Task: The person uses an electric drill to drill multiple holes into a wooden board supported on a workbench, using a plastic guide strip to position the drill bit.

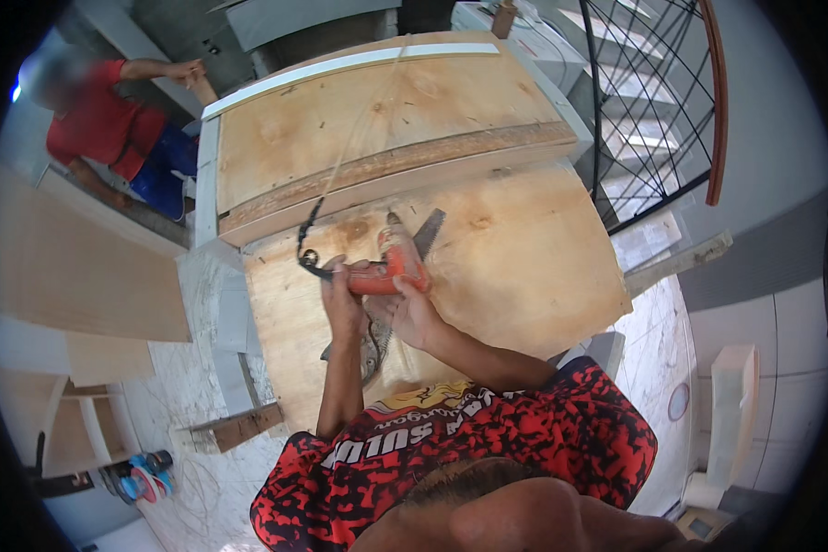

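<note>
A red corded power drill point(401, 260) is in both my hands above the plywood sheet point(524, 248), its chuck pointing away from me. My left hand point(341, 302) is closed around the handle near where the black cord comes out. My right hand point(408, 313) grips the back of the drill's body, its fingers partly hidden under it. A handsaw point(429, 232) lies on the plywood, its toothed blade showing beyond the drill. Closer to me, a dark handle and another toothed stretch show by my wrists, seemingly the same saw.
Beyond the plywood stands a raised wooden panel point(340, 129), the drill's cord point(343, 161) running across it. A person in a red shirt point(110, 120) is at the far left. A black metal railing point(658, 101) borders stairs at right. A timber piece point(679, 264) sticks out rightward.
</note>
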Available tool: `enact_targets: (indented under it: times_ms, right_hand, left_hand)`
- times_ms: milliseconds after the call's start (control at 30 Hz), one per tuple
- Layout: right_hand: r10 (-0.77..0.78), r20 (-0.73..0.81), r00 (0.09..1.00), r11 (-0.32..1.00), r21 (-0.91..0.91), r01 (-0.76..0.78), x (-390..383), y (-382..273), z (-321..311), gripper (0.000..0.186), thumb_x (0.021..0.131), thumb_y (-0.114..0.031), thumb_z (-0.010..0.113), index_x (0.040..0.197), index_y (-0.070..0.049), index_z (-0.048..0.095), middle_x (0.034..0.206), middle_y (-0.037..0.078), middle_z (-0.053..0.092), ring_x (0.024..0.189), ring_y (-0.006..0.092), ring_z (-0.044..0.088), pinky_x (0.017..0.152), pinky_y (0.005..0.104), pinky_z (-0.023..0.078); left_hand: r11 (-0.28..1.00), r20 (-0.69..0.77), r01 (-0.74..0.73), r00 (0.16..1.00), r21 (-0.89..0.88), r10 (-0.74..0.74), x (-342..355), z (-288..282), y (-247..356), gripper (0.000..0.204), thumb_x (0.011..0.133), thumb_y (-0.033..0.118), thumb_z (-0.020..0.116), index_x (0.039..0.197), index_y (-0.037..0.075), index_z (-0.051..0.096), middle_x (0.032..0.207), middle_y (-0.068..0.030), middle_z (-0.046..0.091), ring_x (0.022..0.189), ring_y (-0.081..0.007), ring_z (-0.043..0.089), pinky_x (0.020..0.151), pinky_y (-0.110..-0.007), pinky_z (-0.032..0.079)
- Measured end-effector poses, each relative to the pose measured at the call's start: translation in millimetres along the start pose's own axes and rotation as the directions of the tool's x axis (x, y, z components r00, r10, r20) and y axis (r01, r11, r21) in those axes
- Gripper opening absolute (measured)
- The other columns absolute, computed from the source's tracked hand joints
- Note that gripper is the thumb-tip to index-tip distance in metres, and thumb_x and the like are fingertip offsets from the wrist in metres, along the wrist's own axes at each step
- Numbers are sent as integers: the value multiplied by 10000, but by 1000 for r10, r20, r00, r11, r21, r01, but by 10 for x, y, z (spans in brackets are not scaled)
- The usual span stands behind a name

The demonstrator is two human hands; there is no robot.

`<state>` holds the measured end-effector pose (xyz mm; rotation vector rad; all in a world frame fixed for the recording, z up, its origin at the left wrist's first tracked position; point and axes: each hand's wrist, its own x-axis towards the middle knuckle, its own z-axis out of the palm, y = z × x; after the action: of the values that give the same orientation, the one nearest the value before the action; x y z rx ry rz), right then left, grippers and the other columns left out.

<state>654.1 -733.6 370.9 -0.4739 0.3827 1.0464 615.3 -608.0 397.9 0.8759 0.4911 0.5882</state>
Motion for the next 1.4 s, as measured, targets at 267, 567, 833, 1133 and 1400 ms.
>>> enact_targets:
  times_ms: [267, 567, 833, 1133, 1400]
  right_hand:
    - [-462, 343, 818, -582, -813, 12, 468, -2210, -1077, 196, 893, -162, 590, 961, 4, 668, 876, 144, 692, 803, 280, 662, 760, 361, 526]
    - [-658, 457, 598, -743, -522, -419, 1567, -3475, -1279, 258, 879, -91, 486, 1088, 22, 589, 1063, 227, 598, 1006, 371, 605, 885, 462, 504]
    - [-515, 569, 641, -790, -605, -98, 1553, -3517, -1418, 231, 852, -55, 502, 1055, 29, 573, 1016, 267, 592, 960, 421, 582, 848, 478, 484]
    - [-469, 90, 878, 460, -824, 330, 1134, -2017, -679, 389, 995, -387, 507, 1038, -13, 605, 884, 64, 675, 788, 181, 655, 726, 331, 541]
    - [-178, 178, 968, 958, -193, 212, -181, -505, -301, 715, 955, -586, 417, 1443, -71, 326, 1399, 122, 484, 1228, 294, 524, 1015, 486, 446]
  left_hand:
    - [998, 43, 40, 998, 43, -42, 126, -118, 484, 517, 1005, 263, 463, 1418, 11, 282, 788, -120, 596, 852, -317, 661, 834, -486, 539]
    - [982, 72, 107, 993, -155, -97, 290, -375, 522, 480, 1009, 351, 414, 1384, 67, 319, 726, -90, 596, 737, -281, 655, 912, -558, 498]
    - [962, 133, 153, 983, -228, -125, 344, -382, 558, 455, 1015, 362, 381, 1364, 73, 348, 726, -84, 592, 723, -262, 655, 936, -559, 486]
    - [896, 198, 155, 977, -415, -78, 477, -410, 597, 411, 1017, 339, 395, 1324, 69, 424, 747, -82, 611, 772, -278, 666, 919, -562, 497]
    - [856, 142, 182, 981, -483, -129, 159, 212, 205, 415, 997, 341, 466, 1284, 46, 414, 769, -81, 562, 807, -280, 617, 773, -473, 526]
